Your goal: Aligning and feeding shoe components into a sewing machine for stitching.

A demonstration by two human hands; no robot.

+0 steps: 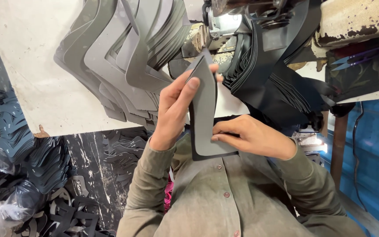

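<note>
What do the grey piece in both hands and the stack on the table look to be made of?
The grey piece, held by left hand and right hand, looks like thin synthetic leather or lined sheet: matte grey face, dark edge, bending slightly. The grey stack shows the same matte, flat-cut look. The exact material can't be told.

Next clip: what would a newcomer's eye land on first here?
First, the curved grey cut piece with dark edging held up mid-frame, the left hand pinching its upper part and the right hand its lower end. Behind it, a fanned stack of grey cut pieces lies on the white worktable, with a stack of black pieces beside the sewing machine.
</note>
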